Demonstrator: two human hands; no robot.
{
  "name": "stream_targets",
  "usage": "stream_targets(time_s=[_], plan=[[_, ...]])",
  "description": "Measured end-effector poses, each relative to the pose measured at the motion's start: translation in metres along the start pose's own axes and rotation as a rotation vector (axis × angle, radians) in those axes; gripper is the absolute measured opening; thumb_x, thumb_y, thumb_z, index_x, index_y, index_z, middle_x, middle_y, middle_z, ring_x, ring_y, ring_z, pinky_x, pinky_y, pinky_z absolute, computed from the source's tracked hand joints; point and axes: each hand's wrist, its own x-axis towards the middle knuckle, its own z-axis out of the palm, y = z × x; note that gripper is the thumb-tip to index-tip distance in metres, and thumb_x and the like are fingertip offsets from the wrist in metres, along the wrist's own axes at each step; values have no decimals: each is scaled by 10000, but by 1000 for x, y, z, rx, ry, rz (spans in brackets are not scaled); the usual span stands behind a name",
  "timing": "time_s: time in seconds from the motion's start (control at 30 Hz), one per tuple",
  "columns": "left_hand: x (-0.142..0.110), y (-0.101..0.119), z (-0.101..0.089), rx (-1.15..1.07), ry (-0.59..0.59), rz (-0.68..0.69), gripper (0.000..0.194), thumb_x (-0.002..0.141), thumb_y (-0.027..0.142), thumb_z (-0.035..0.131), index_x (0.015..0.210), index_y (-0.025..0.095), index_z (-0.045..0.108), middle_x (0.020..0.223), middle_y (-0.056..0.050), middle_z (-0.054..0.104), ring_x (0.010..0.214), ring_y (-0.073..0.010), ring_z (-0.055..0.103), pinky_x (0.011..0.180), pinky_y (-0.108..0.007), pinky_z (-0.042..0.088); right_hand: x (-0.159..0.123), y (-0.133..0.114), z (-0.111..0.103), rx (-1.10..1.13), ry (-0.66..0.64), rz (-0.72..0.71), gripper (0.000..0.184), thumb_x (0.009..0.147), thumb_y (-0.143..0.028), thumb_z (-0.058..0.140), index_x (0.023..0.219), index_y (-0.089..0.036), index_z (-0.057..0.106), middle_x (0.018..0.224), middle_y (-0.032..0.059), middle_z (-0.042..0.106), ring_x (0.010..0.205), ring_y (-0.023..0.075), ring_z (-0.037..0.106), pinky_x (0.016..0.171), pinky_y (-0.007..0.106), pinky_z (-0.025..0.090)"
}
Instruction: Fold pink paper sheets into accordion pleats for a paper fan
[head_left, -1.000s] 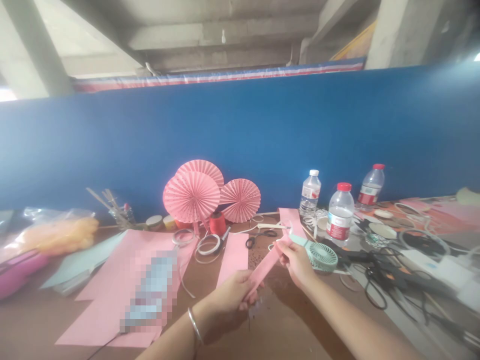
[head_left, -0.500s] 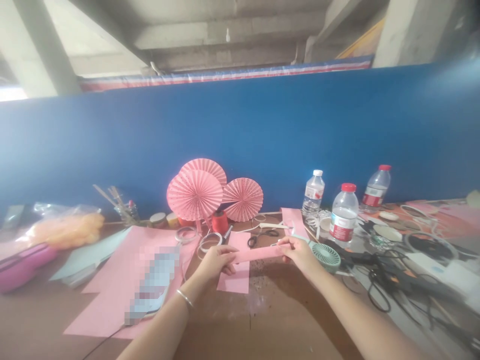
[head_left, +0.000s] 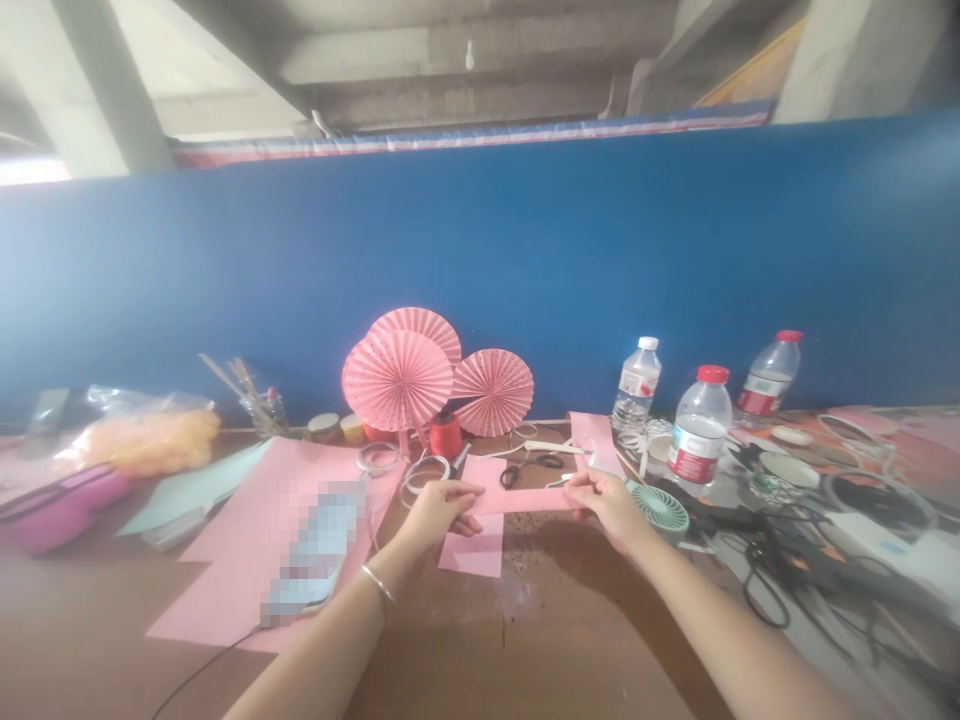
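Observation:
A narrow pink paper strip (head_left: pixel 521 499) is stretched level between my two hands above the brown table (head_left: pixel 540 640). My left hand (head_left: pixel 439 510) pinches its left end, with a silver bangle on that wrist. My right hand (head_left: pixel 609 502) pinches the right end. Under the strip lies a small pink paper piece (head_left: pixel 474 550). Three pink pleated paper fans (head_left: pixel 397 382) stand against the blue wall behind.
Large pink sheets (head_left: pixel 247 540) and tape rolls (head_left: pixel 424 470) lie left. Black scissors (head_left: pixel 525 468), a red thread spool (head_left: pixel 445 436), a small green fan (head_left: pixel 658 508), three water bottles (head_left: pixel 700 428) and tangled cables (head_left: pixel 795 570) fill the right.
The strip went from slanted, with my left hand low and near, to level. Both hands moved forward over the small pink piece and have held there since.

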Motion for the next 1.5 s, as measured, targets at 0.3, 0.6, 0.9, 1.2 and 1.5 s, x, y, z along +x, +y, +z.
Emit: stream_targets(time_s=[0.3,0.6,0.9,1.2,1.5], plan=[[-9,1,7,507,11,234,208,712,143,500,810,179,680,880,-57,674,890,-211,567,856,-333,390,-9,-7,10,-903,-279,-315,245,692,-103,480,835,-214,645,809,33,646,791,186,553,720,282,376],[-13,5,22,806,-139,455,232,786,135,460,892,188,659,912,-52,628,875,-180,529,823,-286,371,-17,-12,26,-1056,-249,-434,249,781,-159,486,980,-207,628,899,63,618,863,203,527,763,295,361],[-8,-1,28,906,-174,504,167,811,228,510,773,151,653,860,-74,587,866,-193,502,799,-298,367,-16,1,49,-842,-314,-392,213,844,-272,470,826,-198,670,819,50,612,819,181,546,733,265,391],[-7,-3,32,876,-94,406,168,772,211,530,911,168,615,880,-57,576,866,-194,504,786,-303,376,-11,6,51,-825,-286,-279,226,838,-309,472,915,-208,658,874,55,589,777,167,566,703,250,393],[-8,1,38,862,-60,345,151,790,209,485,844,162,618,880,-51,563,820,-168,523,738,-268,394,-7,4,50,-746,-231,-256,98,738,-167,543,743,-192,637,771,26,613,734,159,557,668,243,394]])
